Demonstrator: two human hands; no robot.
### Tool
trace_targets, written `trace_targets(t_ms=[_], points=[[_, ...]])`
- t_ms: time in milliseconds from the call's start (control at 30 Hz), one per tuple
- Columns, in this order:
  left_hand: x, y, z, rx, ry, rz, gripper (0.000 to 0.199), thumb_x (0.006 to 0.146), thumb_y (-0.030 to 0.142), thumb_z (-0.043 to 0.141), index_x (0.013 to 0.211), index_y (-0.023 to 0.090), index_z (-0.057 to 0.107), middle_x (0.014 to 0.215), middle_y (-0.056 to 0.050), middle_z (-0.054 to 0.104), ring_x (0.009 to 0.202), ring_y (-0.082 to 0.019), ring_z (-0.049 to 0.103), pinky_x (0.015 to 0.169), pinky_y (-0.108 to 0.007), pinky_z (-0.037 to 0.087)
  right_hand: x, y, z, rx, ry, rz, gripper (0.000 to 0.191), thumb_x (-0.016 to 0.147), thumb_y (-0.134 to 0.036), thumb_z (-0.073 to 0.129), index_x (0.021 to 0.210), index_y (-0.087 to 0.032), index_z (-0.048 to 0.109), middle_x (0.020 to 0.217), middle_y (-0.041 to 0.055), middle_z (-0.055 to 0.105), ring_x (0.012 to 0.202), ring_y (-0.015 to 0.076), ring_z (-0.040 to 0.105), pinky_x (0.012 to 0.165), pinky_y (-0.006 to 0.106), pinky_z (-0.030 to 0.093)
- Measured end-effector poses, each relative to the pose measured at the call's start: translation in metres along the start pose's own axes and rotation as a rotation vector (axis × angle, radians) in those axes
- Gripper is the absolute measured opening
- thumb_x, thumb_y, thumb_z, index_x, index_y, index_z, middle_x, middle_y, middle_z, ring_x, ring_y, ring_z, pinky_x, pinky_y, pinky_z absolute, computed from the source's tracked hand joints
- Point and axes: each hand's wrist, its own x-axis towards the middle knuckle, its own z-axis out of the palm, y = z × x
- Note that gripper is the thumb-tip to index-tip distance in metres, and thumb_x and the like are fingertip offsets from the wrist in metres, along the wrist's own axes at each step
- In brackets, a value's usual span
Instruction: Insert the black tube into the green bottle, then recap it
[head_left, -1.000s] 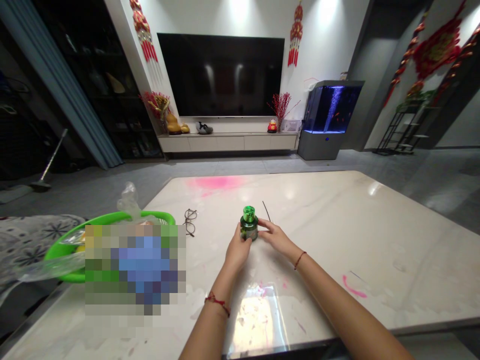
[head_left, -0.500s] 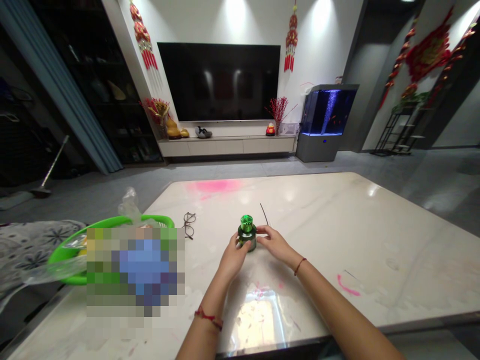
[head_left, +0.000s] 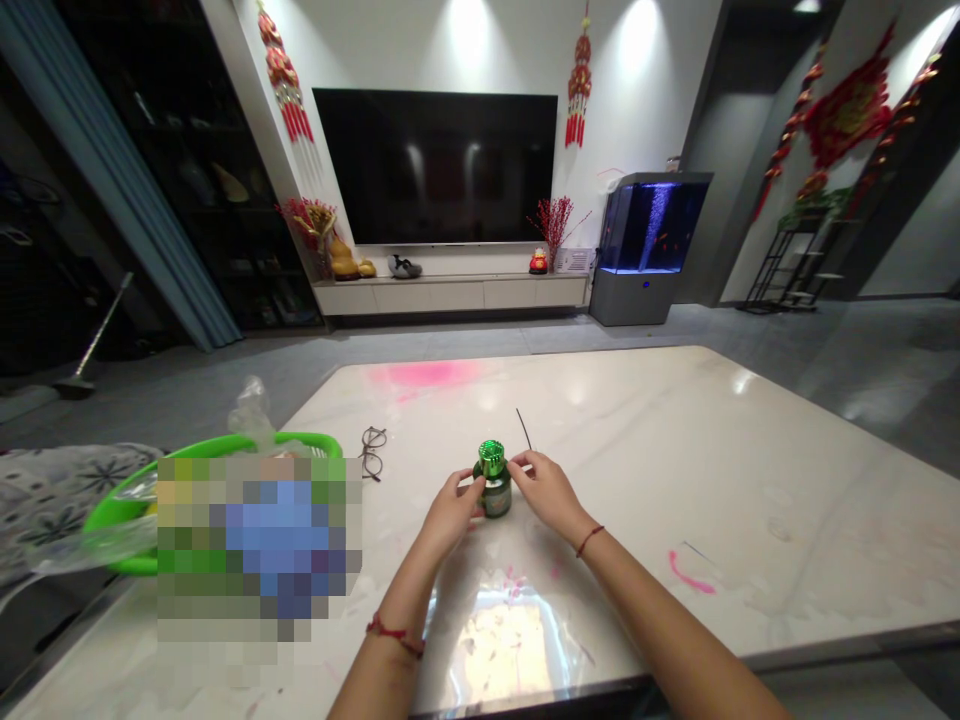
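A small dark green glass bottle (head_left: 496, 495) with a shiny green ridged cap (head_left: 491, 457) stands upright on the pale marble-look table (head_left: 652, 430). My left hand (head_left: 454, 508) grips the bottle's left side, thumb at the front and fingers curled around it. From the right, my right hand (head_left: 546, 488) has its fingertips pinched against the bottle's shoulder, just below the cap. Its other fingers are bent, and the palm is hidden.
A pair of glasses (head_left: 372, 453) lies left of the bottle, and a thin black stick (head_left: 523, 428) behind it. A bright green basket (head_left: 97, 525) with plastic bags, partly pixelated, sits at the left edge. Pink stains mark the tabletop.
The bottle appears slightly lower in view and shows more of its label. My left hand has shifted to its left side, and my right fingertips have closed in on its shoulder.
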Motion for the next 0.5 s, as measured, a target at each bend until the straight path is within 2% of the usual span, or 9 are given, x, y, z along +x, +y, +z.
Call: trace_targets(t_ms=[100, 233, 367, 500], points=[[-0.004, 0.004, 0.003, -0.049, -0.035, -0.03, 0.043, 0.069, 0.027, 0.066, 0.11, 0.024, 0.056, 0.097, -0.008, 0.065, 0.053, -0.014, 0.06, 0.05, -0.024, 0.042, 0.003, -0.009, 0.001, 0.104, -0.017, -0.045, 0.017, 0.073, -0.024, 0.052, 0.087, -0.02, 0.061, 0.093, 0.005, 0.065, 0.082, 0.0169, 0.06, 0.078, 0.032, 0.045], [-0.004, 0.005, 0.002, -0.145, -0.077, -0.062, 0.046, 0.069, 0.023, 0.066, 0.113, 0.025, 0.056, 0.095, -0.007, 0.066, 0.053, -0.013, 0.06, 0.051, -0.022, 0.042, 0.006, -0.017, 0.001, 0.189, -0.077, -0.107, 0.029, 0.066, -0.022, 0.06, 0.095, -0.02, 0.059, 0.096, 0.0036, 0.065, 0.09, 0.0173, 0.059, 0.086, 0.035, 0.043], [-0.001, 0.003, 0.0, -0.18, -0.104, -0.082, 0.048, 0.068, 0.024, 0.067, 0.115, 0.026, 0.055, 0.093, -0.006, 0.067, 0.056, -0.013, 0.061, 0.053, -0.022, 0.043, 0.006, -0.018, 0.003, 0.183, -0.056, -0.114, 0.036, 0.063, -0.029, 0.066, 0.097, -0.02, 0.059, 0.096, 0.0038, 0.065, 0.088, 0.0177, 0.06, 0.082, 0.034, 0.046], [-0.001, 0.003, -0.001, -0.131, -0.124, -0.077, 0.049, 0.07, 0.025, 0.065, 0.118, 0.027, 0.054, 0.09, -0.004, 0.068, 0.056, -0.014, 0.061, 0.053, -0.022, 0.042, 0.006, -0.016, 0.004, 0.163, -0.034, -0.145, 0.034, 0.064, -0.031, 0.066, 0.096, -0.021, 0.061, 0.095, 0.004, 0.066, 0.085, 0.0171, 0.061, 0.079, 0.033, 0.047]])
